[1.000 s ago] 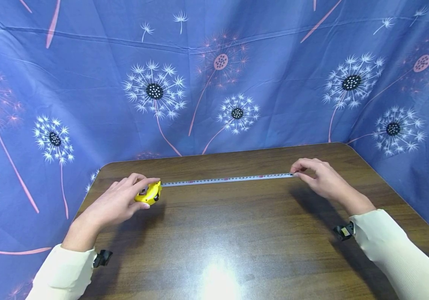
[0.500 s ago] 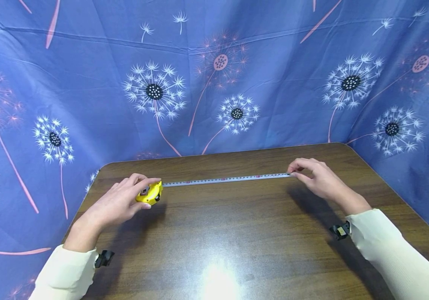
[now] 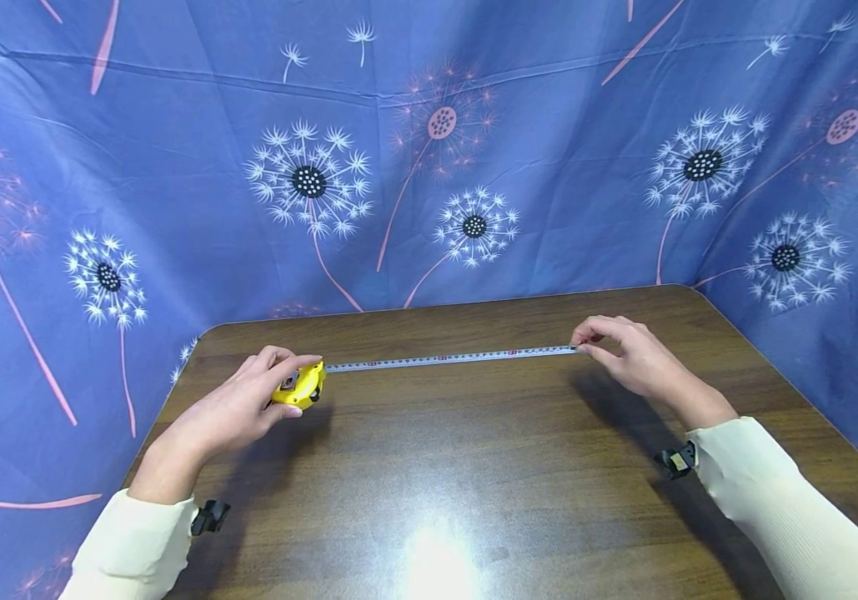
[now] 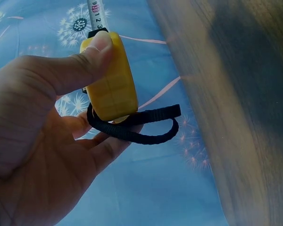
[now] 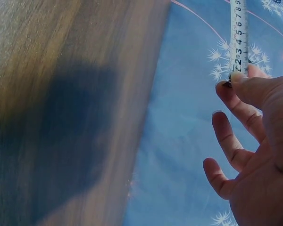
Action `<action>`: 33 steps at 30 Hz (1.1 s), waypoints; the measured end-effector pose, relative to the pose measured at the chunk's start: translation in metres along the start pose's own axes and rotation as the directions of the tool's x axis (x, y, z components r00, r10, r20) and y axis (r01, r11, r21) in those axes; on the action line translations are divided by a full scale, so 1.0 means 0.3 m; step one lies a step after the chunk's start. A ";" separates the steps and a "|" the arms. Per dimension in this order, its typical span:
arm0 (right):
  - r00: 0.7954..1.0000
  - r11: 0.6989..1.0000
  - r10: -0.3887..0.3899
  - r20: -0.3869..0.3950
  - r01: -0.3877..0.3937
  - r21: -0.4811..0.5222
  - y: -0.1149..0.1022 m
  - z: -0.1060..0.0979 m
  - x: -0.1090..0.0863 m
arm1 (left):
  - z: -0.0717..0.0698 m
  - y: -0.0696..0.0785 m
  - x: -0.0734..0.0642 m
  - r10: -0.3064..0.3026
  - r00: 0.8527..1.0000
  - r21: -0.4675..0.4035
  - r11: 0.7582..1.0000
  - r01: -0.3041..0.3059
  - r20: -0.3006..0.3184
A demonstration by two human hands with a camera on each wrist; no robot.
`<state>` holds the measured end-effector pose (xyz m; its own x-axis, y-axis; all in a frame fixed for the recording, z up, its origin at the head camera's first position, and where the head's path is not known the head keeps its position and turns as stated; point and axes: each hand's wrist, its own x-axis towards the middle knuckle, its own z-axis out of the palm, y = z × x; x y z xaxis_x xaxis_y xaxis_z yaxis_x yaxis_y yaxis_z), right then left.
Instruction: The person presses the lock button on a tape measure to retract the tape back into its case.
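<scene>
My left hand (image 3: 237,404) grips the yellow case of a tape measure (image 3: 301,387) at the left of the table, thumb pressed on the case in the left wrist view. A black wrist strap (image 4: 146,127) loops from the case's lower end. The white blade (image 3: 444,360) stretches straight across to the right. Its free end is pinched between thumb and index finger of my right hand (image 3: 642,362). In the right wrist view the low numbers of the blade (image 5: 239,37) show beside the thumb, and the other fingers are spread and loosely bent.
The brown wooden table (image 3: 413,458) lies under both hands, with their shadows on it and a bright glare near the front. A blue curtain (image 3: 398,100) with dandelion prints hangs behind and along the sides. Each wrist wears a small black device (image 3: 674,461).
My right hand has moved slightly to the left with the blade's end, so the visible length of blade is a little shorter. My left hand and the case have hardly moved.
</scene>
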<state>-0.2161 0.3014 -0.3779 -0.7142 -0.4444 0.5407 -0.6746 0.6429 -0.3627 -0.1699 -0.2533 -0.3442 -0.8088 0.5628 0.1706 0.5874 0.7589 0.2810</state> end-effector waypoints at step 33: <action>1.000 1.000 -0.015 0.003 0.015 0.025 -0.020 0.051 0.020 | 0.016 0.001 0.002 -0.013 1.000 -0.036 0.999 0.013 0.000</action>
<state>-0.2193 0.2852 -0.3841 -0.7046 -0.4555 0.5441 -0.6895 0.6207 -0.3732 -0.1700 -0.2512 -0.3486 -0.8163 0.5528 0.1674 0.5756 0.7539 0.3169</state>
